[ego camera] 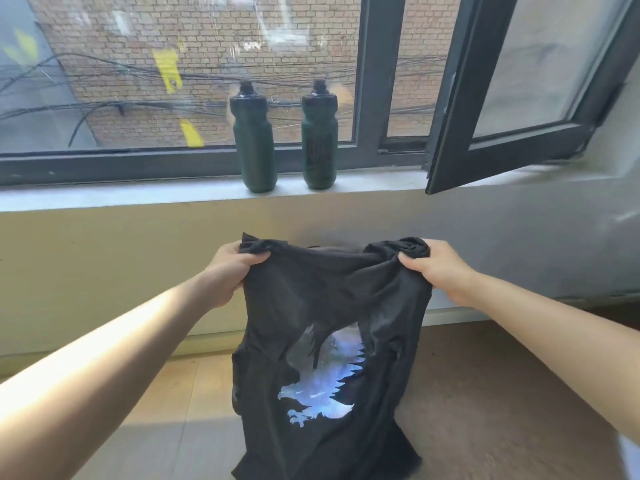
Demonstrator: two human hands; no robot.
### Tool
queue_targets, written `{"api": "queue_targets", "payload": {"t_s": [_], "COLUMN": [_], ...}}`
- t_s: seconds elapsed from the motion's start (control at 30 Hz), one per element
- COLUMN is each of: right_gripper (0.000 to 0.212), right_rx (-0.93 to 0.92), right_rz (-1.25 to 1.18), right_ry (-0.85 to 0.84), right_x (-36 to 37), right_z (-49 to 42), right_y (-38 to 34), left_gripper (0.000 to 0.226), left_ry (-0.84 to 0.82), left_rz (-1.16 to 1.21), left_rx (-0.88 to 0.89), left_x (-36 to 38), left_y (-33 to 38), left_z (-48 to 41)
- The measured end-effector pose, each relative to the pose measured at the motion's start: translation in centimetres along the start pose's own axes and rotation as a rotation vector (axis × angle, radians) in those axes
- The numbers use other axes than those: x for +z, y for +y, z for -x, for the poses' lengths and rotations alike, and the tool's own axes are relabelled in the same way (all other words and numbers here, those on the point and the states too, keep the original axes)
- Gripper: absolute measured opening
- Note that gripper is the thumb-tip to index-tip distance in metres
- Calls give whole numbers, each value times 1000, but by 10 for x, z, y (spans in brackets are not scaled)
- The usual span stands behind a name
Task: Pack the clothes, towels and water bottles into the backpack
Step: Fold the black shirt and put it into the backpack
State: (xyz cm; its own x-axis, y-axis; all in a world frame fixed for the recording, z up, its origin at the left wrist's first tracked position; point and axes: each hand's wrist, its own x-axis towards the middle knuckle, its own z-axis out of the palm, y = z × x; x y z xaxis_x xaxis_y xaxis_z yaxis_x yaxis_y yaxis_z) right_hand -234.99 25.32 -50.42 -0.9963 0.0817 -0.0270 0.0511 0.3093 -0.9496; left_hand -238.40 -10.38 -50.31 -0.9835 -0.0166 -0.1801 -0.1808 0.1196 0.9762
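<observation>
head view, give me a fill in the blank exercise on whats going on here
1. The left hand and the right hand each grip a top corner of a ____ t-shirt.
2. On the windowsill stand ____ dark green bottles, both upright.
3. The window to the right of the bottles is swung ____.

Missing words: black; two; open.

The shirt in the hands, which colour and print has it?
Black shirt, with a blue-white eagle print; head view.
</observation>
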Motion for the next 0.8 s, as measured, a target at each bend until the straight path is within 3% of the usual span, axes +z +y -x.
{"api": "queue_targets", "payload": {"t_s": [0.17, 0.33, 0.57, 0.73, 0.8], "right_gripper": [13, 19, 37, 23, 27], "right_rx": [-158, -305, -293, -196, -201], "right_rz": [142, 44, -119, -96, -11], "right_ry": [137, 372, 494, 611, 673], "right_x": [-24, -42, -47, -41, -39], "right_z": [53, 100, 129, 135, 135], "right_y": [-39, -87, -92, -99, -101], "left_gripper": [7, 8, 5, 6, 8], "left_ry": [36, 152, 211, 226, 237], "left_rz": [57, 254, 377, 278, 238], "left_rx": [178, 291, 276, 228, 229], "left_x": [4, 11, 29, 34, 36], "left_y": [36, 77, 95, 95, 95], "left_z": [56, 101, 136, 142, 144]}}
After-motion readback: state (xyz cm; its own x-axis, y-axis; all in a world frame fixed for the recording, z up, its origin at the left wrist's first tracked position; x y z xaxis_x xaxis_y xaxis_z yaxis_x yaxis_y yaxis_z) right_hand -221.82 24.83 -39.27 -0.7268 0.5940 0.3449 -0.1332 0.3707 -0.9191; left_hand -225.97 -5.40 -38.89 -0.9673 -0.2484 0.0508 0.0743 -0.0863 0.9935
